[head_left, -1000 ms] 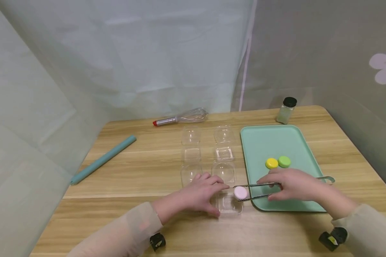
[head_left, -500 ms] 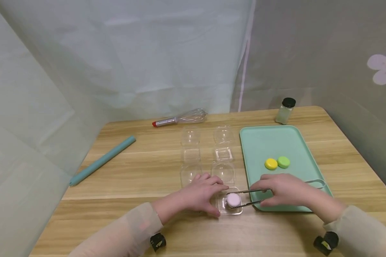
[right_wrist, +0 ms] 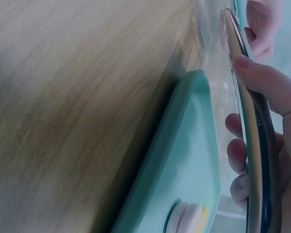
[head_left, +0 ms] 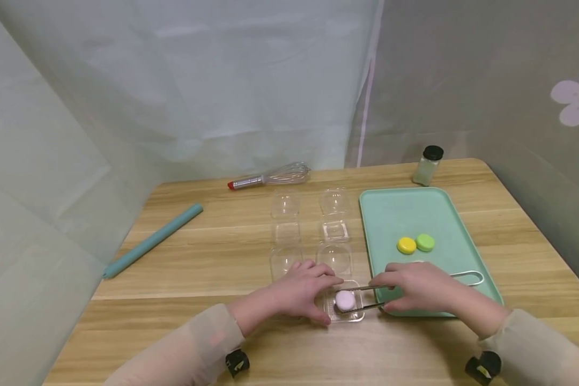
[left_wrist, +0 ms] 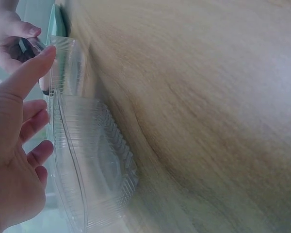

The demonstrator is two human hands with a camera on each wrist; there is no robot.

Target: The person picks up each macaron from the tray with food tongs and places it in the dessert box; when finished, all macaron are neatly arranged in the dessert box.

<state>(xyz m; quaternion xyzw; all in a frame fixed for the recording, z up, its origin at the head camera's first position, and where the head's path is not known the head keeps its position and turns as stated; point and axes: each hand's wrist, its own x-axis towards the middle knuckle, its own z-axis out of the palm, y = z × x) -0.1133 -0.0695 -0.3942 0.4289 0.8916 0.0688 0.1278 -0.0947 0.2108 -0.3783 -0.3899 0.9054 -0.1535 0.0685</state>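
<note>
My left hand spans a clear plastic clamshell box, thumb at its front edge and index finger at its back edge. In the left wrist view, the ribbed lid half of the box lies under the palm. My right hand grips metal tongs, their tips on either side of a pink macaron within the box's base. A yellow macaron and a green macaron lie side by side on the green tray. Another pink macaron shows on the tray in the right wrist view.
More clear clamshell boxes lie open behind the left hand, including a near one and a far one. A whisk and a black-lidded jar are at the back. On the left lies a teal rolling-pin-like rod.
My right hand has moved left and slightly toward me, carrying the pink macaron in the tongs from the box's right edge into its base. The left hand has stayed put.
</note>
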